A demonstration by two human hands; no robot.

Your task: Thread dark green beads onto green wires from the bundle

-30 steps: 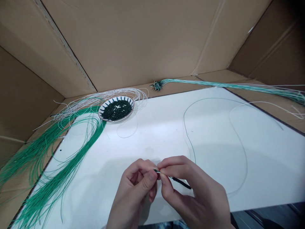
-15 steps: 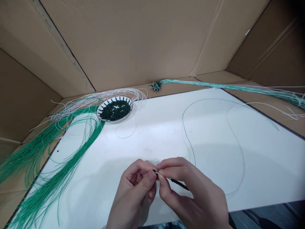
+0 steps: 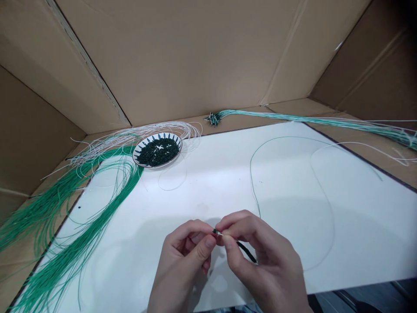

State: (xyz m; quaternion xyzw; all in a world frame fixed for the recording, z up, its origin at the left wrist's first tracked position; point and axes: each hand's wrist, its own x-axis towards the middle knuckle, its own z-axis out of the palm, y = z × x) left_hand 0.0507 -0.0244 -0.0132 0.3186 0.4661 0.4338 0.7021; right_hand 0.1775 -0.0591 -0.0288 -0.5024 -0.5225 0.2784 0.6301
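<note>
Fingertips of the left hand [image 3: 182, 258] pinch one tiny dark-green bead-like piece [image 3: 214, 231] above one flat white board [image 3: 208, 182]; the right hand's [image 3: 269, 261] grip one thin white strand [image 3: 220, 234] beside it, one curved black cord [image 3: 247, 252] beneath. More strand shows between the two hands than half a second ago.

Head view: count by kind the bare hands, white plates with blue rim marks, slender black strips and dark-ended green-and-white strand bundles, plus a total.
Bare left hand and right hand: 2
White plate with blue rim marks: 1
Slender black strip, material unclear: 1
Dark-ended green-and-white strand bundle: 1
Total: 5
</note>
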